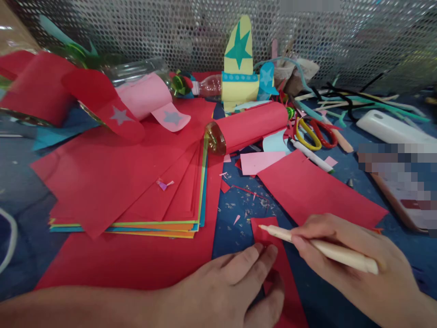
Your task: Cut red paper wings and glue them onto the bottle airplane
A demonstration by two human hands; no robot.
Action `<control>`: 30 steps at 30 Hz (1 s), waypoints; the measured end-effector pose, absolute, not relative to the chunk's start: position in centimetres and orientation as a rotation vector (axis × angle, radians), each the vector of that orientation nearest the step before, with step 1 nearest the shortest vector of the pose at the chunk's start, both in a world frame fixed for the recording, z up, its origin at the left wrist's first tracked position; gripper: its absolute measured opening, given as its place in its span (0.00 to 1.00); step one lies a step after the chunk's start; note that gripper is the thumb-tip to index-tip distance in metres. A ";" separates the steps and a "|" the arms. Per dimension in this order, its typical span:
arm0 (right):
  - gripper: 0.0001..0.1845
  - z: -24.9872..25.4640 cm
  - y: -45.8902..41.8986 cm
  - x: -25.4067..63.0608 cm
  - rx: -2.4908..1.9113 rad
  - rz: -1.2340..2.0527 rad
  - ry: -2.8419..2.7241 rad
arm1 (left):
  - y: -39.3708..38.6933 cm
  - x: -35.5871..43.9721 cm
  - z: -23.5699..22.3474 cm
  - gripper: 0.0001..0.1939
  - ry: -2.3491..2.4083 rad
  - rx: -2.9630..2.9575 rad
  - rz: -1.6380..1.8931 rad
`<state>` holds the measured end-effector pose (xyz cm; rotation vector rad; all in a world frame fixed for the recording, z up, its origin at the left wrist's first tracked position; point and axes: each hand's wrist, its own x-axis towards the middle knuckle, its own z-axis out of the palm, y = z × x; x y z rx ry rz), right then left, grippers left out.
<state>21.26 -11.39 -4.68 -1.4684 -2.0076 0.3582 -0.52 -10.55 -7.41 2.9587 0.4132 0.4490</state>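
My right hand (355,259) is closed round a cream-coloured marker pen (341,257), whose orange tip touches or hovers just over the top end of a narrow red paper strip (287,273). Lying on that strip, with fingers stretched out and slightly bent, my left hand (239,284) presses it to the blue table. A wider red paper piece (321,187) lies just beyond the pen. To the left is a stack of coloured paper (129,182), with red sheets on top and green, blue and orange edges below. A bottle wrapped in red paper (256,125) rests past the strip.
Scissors (309,134) with yellow and red handles and a white marker (312,156) lie at the right, near a phone (399,191) and a white device (392,127). Paper-covered bottles (241,86) line a perforated metal panel (191,32). Paper scraps (236,219) litter the table.
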 end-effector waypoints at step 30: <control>0.05 -3.3 -12.2 22.4 -1.489 0.267 -1.944 | -10.3 -0.6 -8.1 0.15 0.452 3.004 0.471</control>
